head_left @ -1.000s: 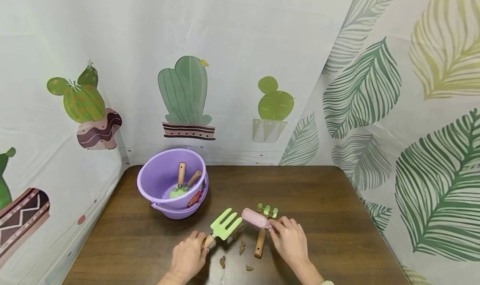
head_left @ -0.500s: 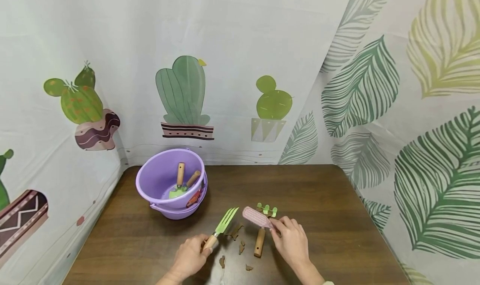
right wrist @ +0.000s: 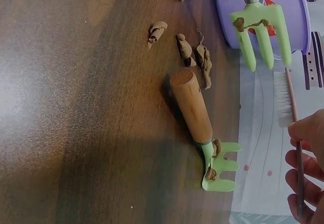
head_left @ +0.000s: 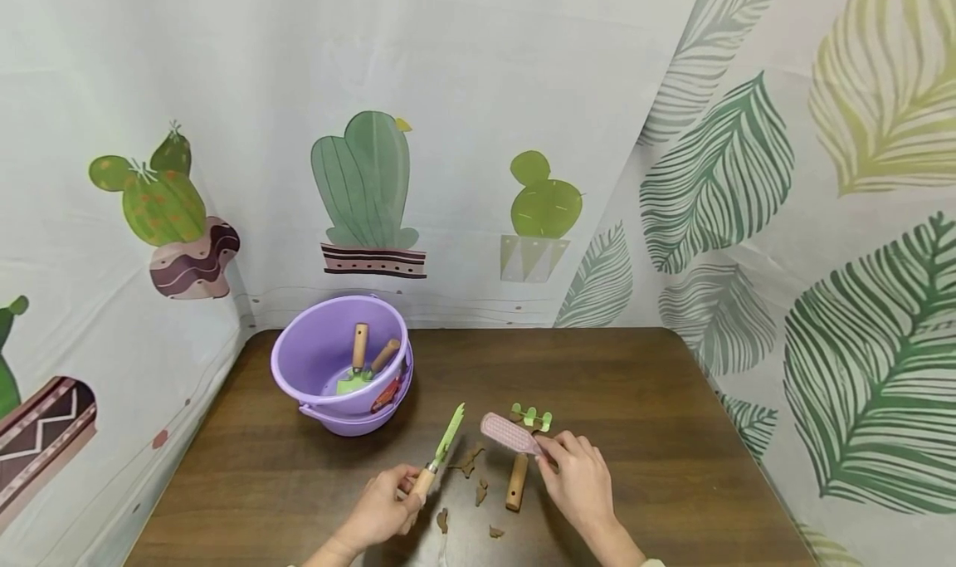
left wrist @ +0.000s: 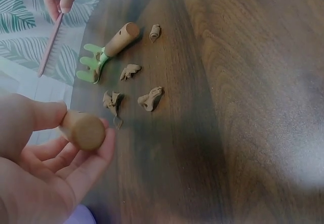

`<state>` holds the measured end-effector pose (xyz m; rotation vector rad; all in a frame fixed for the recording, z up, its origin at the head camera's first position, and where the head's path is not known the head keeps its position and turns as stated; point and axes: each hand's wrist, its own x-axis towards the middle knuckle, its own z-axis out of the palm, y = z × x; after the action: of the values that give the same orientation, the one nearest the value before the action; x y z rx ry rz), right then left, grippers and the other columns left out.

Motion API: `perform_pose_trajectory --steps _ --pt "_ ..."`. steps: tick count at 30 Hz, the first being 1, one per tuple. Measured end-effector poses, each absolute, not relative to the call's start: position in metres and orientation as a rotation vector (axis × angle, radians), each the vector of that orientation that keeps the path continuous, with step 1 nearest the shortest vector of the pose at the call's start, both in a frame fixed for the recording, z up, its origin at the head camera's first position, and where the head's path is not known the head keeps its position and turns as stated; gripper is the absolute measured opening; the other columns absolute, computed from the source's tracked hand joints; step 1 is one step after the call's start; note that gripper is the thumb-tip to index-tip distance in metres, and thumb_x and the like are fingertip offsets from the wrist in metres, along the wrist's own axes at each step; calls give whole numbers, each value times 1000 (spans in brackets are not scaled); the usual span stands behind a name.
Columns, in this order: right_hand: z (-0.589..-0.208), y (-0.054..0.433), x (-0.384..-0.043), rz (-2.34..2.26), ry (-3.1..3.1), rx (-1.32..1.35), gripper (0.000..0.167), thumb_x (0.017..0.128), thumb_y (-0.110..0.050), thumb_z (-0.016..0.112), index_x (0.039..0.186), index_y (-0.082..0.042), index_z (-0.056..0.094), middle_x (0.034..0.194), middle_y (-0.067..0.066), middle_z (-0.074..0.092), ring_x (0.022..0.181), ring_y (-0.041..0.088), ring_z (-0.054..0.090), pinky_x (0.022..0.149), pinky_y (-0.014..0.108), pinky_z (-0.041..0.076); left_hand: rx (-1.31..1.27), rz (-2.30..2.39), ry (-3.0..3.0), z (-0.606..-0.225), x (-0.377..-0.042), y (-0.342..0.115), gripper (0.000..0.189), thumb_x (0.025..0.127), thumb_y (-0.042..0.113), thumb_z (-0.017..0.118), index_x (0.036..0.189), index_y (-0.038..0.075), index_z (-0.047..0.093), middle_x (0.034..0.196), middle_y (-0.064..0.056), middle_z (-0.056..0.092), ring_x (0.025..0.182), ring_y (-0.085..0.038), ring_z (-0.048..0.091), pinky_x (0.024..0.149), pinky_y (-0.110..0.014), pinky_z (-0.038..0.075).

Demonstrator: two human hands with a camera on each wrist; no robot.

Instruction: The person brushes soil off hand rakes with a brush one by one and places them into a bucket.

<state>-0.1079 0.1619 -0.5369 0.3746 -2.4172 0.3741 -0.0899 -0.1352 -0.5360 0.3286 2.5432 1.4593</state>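
My left hand grips the wooden handle of a green garden fork, now nearly edge-on in the head view. In the right wrist view, brown clay-like bits stick to the fork's head. My right hand pinches the handle of a pink brush, whose white bristles point down toward the table. The brush tip is close to the right of the fork. Beneath the brush, a small green hand rake with a wooden handle lies on the table, brown bits between its tines.
Several brown clay-like scraps lie on the dark wooden table between the hands and the rake. A purple bucket stands at the back left, holding wooden-handled green tools. A patterned cloth hangs behind the table.
My left hand has turned the fork, so its head goes from broad face to nearly edge-on, tines pointing more steeply away. My right hand and the brush have barely moved.
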Motion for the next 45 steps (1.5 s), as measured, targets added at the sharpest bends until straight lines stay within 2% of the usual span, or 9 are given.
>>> perform_pose_trajectory --steps 6,13,17,21,31,45 --pt "-537 161 -108 380 -2415 373 30 61 -18 80 90 -19 73 74 -10 57 66 11 51 59 30 41 328 1489 2486 -536 -89 -135 32 75 -1 61 105 -9 56 76 -4 57 52 -5 56 45 -21 48" --pt "-539 162 -108 383 -2416 369 29 62 -18 79 90 -18 73 74 -10 57 67 11 51 59 31 42 317 1462 2506 -539 -90 -134 30 67 0 62 96 2 56 75 -2 54 51 -3 53 47 -21 46" --pt "-539 163 -109 382 -2412 369 30 62 -18 79 90 -18 73 74 -9 57 66 11 51 59 31 42 300 1447 2510 -538 -89 -134 34 64 -1 62 97 4 55 76 -4 53 46 -2 52 43 -23 46" --pt "-540 163 -109 375 -2413 363 30 61 -19 79 90 -19 73 74 -10 57 66 10 50 58 30 41 254 1483 2451 -538 -88 -135 36 64 -4 61 98 5 54 78 -6 50 40 -9 54 36 -28 47" --pt "-540 165 -110 370 -2405 361 30 61 -19 79 90 -19 73 74 -9 56 66 11 50 57 30 40 238 1509 2457 -538 -88 -136 32 69 -1 66 98 5 56 77 -6 53 44 -18 57 36 -27 45" --pt "-538 166 -109 376 -2407 356 29 62 -19 79 90 -19 73 74 -9 58 66 11 51 56 30 39 232 1450 2508 -536 -88 -134 28 72 -1 63 100 3 60 72 -3 56 45 -9 55 38 -25 46"
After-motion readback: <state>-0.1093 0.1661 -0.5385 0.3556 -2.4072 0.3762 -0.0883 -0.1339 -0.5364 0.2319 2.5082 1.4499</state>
